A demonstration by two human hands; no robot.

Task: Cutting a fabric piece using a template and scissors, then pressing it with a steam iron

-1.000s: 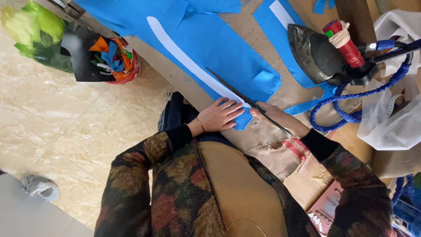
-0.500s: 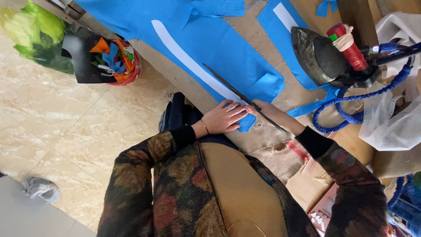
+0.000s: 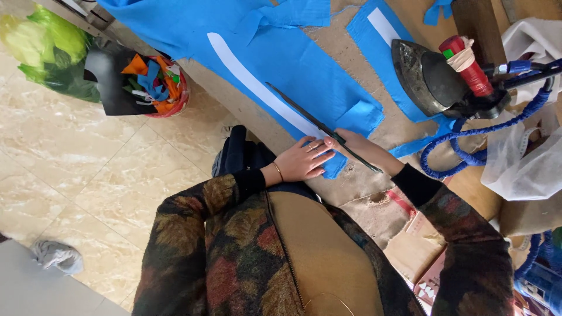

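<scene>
Blue cloth (image 3: 293,64) flat under left fingers (image 3: 319,153).

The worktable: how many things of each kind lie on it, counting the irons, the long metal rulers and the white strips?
Iron: 1
Long metal ruler: 1
White strip: 2, one long, one short
Total: 4

Bright, even daylight throughout; no harsh shadows. Soft sheen on the marble floor (image 3: 88,193) at lower left. Dull highlight on the soleplate of the iron (image 3: 433,76). Blue fabric (image 3: 293,64) vivid, well exposed. Focus sharp at centre. Mild wide-angle stretch toward the edges; slight softness in the corners. White plastic bag (image 3: 527,158) near overexposure.
</scene>
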